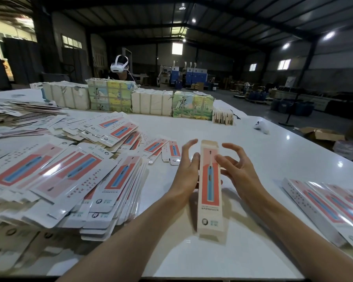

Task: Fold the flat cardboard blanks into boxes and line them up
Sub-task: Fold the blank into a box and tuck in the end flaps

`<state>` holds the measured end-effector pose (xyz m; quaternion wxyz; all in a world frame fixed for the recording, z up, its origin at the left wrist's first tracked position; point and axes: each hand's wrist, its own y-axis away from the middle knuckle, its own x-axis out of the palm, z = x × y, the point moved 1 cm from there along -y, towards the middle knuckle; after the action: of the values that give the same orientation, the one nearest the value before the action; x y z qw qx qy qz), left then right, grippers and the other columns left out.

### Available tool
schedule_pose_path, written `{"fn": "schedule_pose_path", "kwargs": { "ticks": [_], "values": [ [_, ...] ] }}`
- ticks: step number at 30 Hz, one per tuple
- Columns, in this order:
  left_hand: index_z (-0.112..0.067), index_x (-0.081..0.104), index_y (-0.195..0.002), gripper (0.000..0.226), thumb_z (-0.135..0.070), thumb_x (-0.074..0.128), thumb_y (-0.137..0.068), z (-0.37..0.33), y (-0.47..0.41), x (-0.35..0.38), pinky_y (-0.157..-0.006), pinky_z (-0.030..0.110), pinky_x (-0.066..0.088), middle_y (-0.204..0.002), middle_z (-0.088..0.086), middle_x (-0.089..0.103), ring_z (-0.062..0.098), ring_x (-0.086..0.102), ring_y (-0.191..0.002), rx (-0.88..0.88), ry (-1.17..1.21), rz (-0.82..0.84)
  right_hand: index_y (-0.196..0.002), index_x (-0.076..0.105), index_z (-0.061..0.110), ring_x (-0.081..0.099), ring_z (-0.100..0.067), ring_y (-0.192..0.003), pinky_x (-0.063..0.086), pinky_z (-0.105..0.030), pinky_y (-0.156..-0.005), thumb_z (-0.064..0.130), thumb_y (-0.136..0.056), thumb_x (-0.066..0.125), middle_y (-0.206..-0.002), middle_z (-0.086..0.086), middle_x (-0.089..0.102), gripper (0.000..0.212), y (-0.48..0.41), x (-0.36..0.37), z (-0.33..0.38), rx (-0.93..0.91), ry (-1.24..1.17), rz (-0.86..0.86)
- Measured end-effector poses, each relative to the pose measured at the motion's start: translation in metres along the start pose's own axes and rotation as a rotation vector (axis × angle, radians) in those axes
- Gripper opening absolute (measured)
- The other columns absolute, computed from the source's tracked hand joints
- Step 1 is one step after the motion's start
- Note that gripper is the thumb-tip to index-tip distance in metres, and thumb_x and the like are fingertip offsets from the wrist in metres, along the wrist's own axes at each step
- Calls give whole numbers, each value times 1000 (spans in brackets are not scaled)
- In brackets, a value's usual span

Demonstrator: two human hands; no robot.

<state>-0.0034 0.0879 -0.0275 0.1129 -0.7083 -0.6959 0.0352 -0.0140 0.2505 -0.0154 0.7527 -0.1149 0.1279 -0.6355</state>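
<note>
A long narrow folded box, cream with a red panel and a blue toothbrush print, is held tilted above the white table. My left hand grips its left side, thumb on the edge and forefinger raised free. My right hand hovers at the box's right side with fingers loosely curled, one fingertip touching the front face. The box's far end flap stands open; its near end is blurred. A big heap of flat blanks covers the table to the left. Folded boxes lie side by side at the right.
Wrapped bundles of stock line the table's far side, a small wooden-looking stack beside them. A person wearing a white headset sits behind them. A white controller lies far right; an open carton sits on the floor beyond.
</note>
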Motion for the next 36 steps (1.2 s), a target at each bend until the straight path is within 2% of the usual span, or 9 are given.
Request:
{"fn": "schedule_pose_path", "kwargs": {
  "ticks": [5,7,10,12,17,21,25,31,36],
  "values": [
    [-52,56,-133,34,-65,43,-104,-10,7,2,-77,43,66,-117,3,77,29,79,-99,-62,130,148,-132,62,40,78,-30,-96,63,-31,-81,50,-97,72,-101,-10,79,38,4,0,1,-34,7,5],
    [-49,48,-143,49,-67,57,-99,-10,9,3,-81,47,66,-122,3,75,30,79,-102,-54,101,194,-135,64,37,78,-29,-96,63,-36,-86,46,-98,71,-101,-10,79,39,3,0,3,-57,34,9],
    [-65,28,-143,82,-51,84,-85,-7,12,6,-77,30,65,-126,-11,65,11,77,-101,19,-69,199,-136,66,29,78,-27,-101,65,-40,-88,36,-98,69,-109,-4,80,39,0,1,4,-39,47,-3],
    [-68,23,-142,93,-42,88,-81,-3,11,5,-76,26,64,-124,-13,61,13,76,-101,10,-93,198,-132,69,26,78,-28,-101,65,-41,-86,32,-99,68,-110,-3,80,33,0,0,4,-19,40,-2],
    [-50,30,-144,79,-24,80,-90,-5,14,1,-90,49,64,-123,7,67,32,76,-103,-106,-132,221,-121,70,11,78,-30,-101,64,-40,-90,22,-104,64,-108,-11,78,21,0,-1,0,-22,91,54],
    [-49,31,-144,76,-26,80,-90,-6,15,1,-95,53,62,-125,11,66,36,74,-108,-139,-142,250,-118,69,16,77,-28,-99,64,-36,-84,31,-109,55,-105,-8,78,22,-1,1,-2,-28,88,11],
    [-50,31,-142,76,-27,81,-89,-4,14,2,-85,42,65,-119,11,70,30,78,-94,-152,-136,343,-129,57,28,79,-28,-94,64,-38,-82,32,-109,56,-98,-12,80,20,-7,-7,-9,43,15,-119],
    [-51,38,-134,70,-29,84,-87,1,10,2,-83,45,66,-107,11,75,30,80,-89,-159,-136,382,-113,77,11,77,-36,-98,64,-32,-78,21,-106,61,-101,-16,78,20,-9,-12,-7,16,-33,-82],
    [-54,28,-137,79,-30,84,-86,2,8,2,-68,28,63,-111,8,72,23,81,-85,-159,-157,337,-118,73,1,76,-35,-103,65,-35,-80,26,-110,52,-112,-17,77,34,-9,-9,3,44,-136,-34]
  ]
}}
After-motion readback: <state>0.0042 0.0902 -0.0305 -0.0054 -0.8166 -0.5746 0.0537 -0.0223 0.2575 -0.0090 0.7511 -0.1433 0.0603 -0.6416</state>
